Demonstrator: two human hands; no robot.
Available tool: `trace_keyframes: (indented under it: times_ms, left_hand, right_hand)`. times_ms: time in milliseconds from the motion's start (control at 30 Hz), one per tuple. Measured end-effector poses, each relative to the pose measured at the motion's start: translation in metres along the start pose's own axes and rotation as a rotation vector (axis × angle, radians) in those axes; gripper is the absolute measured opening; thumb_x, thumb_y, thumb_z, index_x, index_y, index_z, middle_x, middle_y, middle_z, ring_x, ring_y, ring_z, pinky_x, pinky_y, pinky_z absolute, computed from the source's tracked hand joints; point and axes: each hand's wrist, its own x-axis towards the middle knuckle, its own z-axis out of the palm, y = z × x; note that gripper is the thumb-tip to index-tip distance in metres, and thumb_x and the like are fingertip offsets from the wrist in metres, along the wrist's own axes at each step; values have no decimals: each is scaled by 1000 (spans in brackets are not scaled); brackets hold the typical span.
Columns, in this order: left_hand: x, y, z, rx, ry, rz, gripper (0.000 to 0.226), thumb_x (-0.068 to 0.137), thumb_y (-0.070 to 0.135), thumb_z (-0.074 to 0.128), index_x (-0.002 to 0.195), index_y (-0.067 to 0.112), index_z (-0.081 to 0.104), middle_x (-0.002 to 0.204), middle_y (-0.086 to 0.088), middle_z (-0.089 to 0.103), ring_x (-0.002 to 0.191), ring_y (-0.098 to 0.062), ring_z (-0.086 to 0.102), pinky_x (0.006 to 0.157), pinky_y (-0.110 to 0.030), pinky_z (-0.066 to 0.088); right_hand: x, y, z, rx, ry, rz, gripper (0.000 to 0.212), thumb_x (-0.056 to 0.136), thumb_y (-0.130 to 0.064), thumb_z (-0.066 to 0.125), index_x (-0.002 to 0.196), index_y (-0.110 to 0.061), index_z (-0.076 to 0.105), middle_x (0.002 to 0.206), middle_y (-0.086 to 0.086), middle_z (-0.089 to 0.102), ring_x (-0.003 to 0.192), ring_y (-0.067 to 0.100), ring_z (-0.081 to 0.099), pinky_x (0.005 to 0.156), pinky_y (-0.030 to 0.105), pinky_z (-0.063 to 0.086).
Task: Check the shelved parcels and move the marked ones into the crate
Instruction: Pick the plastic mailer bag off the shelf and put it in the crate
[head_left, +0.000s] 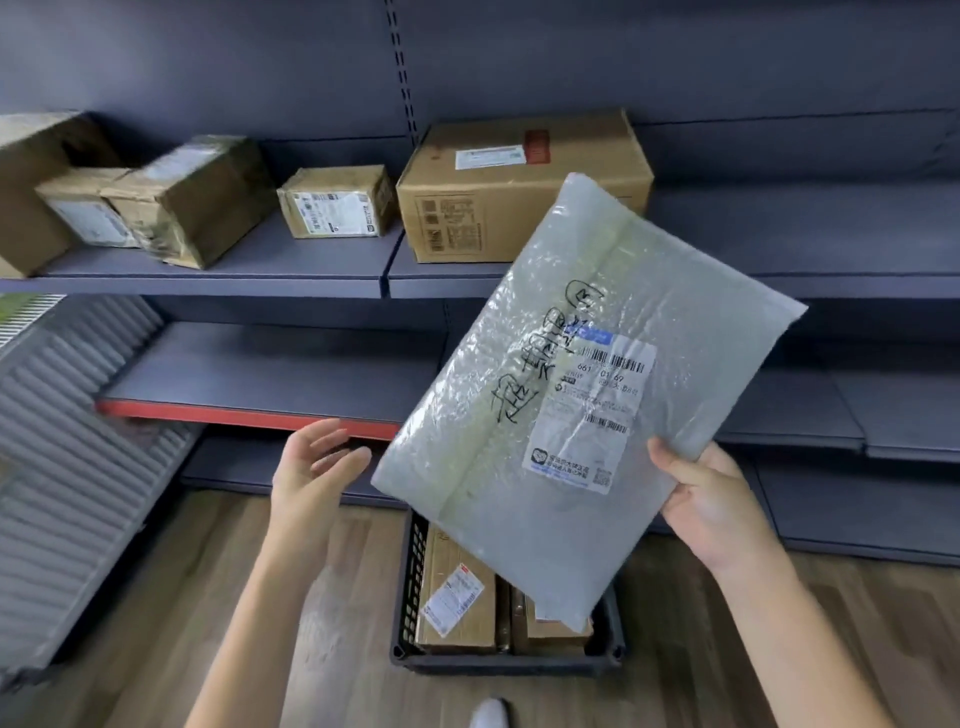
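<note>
While my right hand (714, 506) grips the grey bubble mailer (587, 395) by its lower right edge, thumb on the front near the printed label (587, 415), I am at the checking step: the parcel is tilted up in front of me so I can read it. Black handwriting runs across its face beside the label, which I take to be the mark, so I judge this one belongs in the crate (410, 571). My left hand (311, 467) is open, fingers relaxed and spread, just beside the mailer's lower left corner and not touching it. The mailer hangs in the air between my hands and the shelving, its bottom corner overlapping my sight of the crate, which stands on the wooden floor below and already holds some cardboard parcels (454, 592) standing on edge. What comes next, as I see it, is to lower the mailer and slip it into the crate, flat against or on top of those boxes; being thin and floppy, it may sag or catch on the rim, so a steadying left hand would help. After that, the cardboard boxes on the upper shelf (218, 270) wait to be checked, among them a small box (337, 202) and a large box (519, 192).
</note>
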Motion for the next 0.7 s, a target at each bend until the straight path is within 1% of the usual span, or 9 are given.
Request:
trace_keyframes:
  times_ms: [67,167,267,333,367,433,533,600,700]
  left_hand:
    - [20,-8,-5,7,-105,-21,27,82,14,66,100,34,62,109,4,64,90,-3,63,76,-23,50]
    - [37,-23,6,-26,-354,-128,25,78,28,64,102,36,65,103,3,70,88,-10,65,75,-26,54]
    - [46,-44,29,-146,-511,-273,38,77,24,70,114,27,60,103,-4,71,88,-20,68,71,-32,56]
    - [49,-65,45,-155,-569,-347,49,71,18,70,118,20,55,101,-6,72,86,-22,70,66,-29,55]
    - [50,-76,52,-140,-575,-374,49,70,15,70,116,18,54,98,-7,73,84,-22,70,64,-29,55]
    - [53,-102,65,-109,-545,-414,39,73,7,68,109,17,56,91,-6,73,77,-20,70,60,-28,54]
    - [56,-149,79,-61,-447,-465,29,81,-5,61,98,18,56,77,-6,66,56,-9,61,47,-21,48]
    - [59,-185,85,-11,-393,-502,27,82,-6,60,94,17,54,70,-6,57,45,-5,50,39,-18,41]
    - [59,-242,88,56,-304,-590,23,83,-3,60,92,17,52,64,-4,51,41,-5,44,35,-20,38]
  right_hand:
    - [18,13,9,-54,-23,34,32,73,-7,56,105,-9,60,92,2,74,82,16,70,62,26,56]
    - [37,35,14,-110,-33,90,32,73,-9,55,105,-11,60,94,1,74,84,16,70,65,27,57]
    - [45,55,-2,-123,50,129,35,74,-10,56,108,-11,60,99,2,73,89,17,69,68,28,57]
    - [52,69,-20,-148,149,142,40,73,-9,57,113,-5,56,99,4,73,89,17,69,69,27,57]
    - [56,76,-29,-167,203,139,41,74,-7,57,115,-1,54,96,3,73,87,17,70,69,27,58]
    - [70,93,-44,-220,290,134,40,80,-1,56,119,2,50,93,3,73,82,14,70,70,26,58]
    - [98,121,-61,-347,344,145,41,83,5,55,123,-1,48,96,5,67,76,8,69,67,21,57]
    - [118,145,-74,-409,362,177,45,83,6,56,126,-5,46,95,3,66,74,4,68,64,18,55]
    - [144,189,-99,-502,365,256,47,82,7,58,125,-6,47,91,0,65,68,0,67,60,15,53]
